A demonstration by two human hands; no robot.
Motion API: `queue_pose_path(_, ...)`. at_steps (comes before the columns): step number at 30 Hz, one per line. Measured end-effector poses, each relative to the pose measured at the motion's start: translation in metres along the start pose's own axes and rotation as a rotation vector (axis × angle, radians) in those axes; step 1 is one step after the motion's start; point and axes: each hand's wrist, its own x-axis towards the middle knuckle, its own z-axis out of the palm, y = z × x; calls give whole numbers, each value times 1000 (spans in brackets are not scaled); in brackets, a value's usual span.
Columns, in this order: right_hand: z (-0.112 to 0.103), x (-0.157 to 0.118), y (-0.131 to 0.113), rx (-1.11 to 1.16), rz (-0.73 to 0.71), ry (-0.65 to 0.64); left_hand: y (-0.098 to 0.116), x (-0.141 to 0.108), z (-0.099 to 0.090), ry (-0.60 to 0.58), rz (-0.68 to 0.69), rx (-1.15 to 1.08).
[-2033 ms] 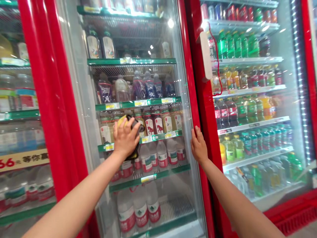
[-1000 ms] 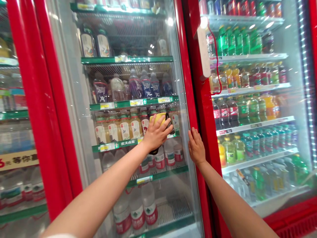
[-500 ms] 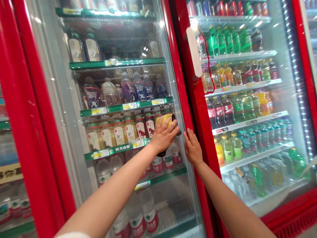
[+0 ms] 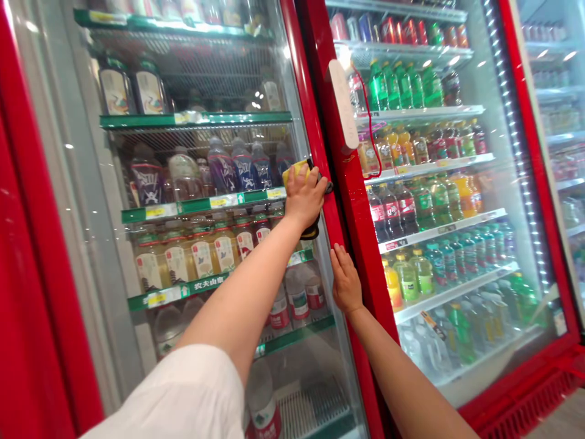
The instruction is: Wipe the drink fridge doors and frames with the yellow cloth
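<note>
The left hand (image 4: 305, 194) spreads over a yellow-and-black cloth (image 4: 292, 175), its grip closed on the bunched fabric. The cloth lies against the glass door (image 4: 223, 82) of a drinks cooler, at the right edge of the pane, where a dark fold of it overlaps the red door frame (image 4: 306, 79) in view; more dark fabric hangs below the wrist. Lower down, the right hand (image 4: 346, 281) rests on that same frame, its grip open and holding nothing, the fingers straight, close together and pointing up. A white sleeve (image 4: 183, 390) covers the upper left arm. Behind the glass, purple and blue bottles (image 4: 237, 166) stand on the shelf left of the cloth, with pale-labelled juice bottles (image 4: 201, 253) in a row beneath. To the right, a white box (image 4: 342, 107) with a red cord (image 4: 372, 122) is fixed to the neighbouring cooler, whose lit shelves carry cans (image 4: 404, 32) and green soda bottles (image 4: 403, 85).
</note>
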Motion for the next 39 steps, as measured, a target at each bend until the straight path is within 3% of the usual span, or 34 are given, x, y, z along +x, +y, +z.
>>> queue_pose_path(3,0,-1,-1,-70,65,66,8,-9,7,-40,141,9)
queue_pose_path(6,0,-3,-3,-151,177,103,17,-37,14,-73,291,25)
queue_pose_path(10,-1,-6,-5,-216,280,109,31,-89,18,-28,364,39)
queue_pose_path(14,-2,-6,-5,-224,276,101,41,-151,10,31,392,89)
queue_pose_path(17,-2,-6,-3,-223,264,93,43,-186,0,2,437,92)
queue_pose_path(19,-2,-8,-1,-221,263,85,40,-191,-4,-22,504,77)
queue_pose_path(22,-2,-10,2,-192,198,85,27,-165,-7,-71,543,58)
queue_pose_path(26,-4,-10,6,-133,55,73,-9,-101,-18,-55,274,76)
queue_pose_path(29,-5,-9,7,-106,-2,67,-34,-84,-34,30,47,86)
queue_pose_path(31,-6,-9,8,-94,-12,73,-39,-102,-42,78,-64,94)
queue_pose_path(33,-6,-9,9,-88,-8,72,-29,-137,-44,80,-95,112)
queue_pose_path(36,-7,-10,10,-96,9,60,-1,-188,-38,10,65,124)
queue_pose_path(39,-9,-11,11,-118,13,46,14,-200,-33,-90,261,69)
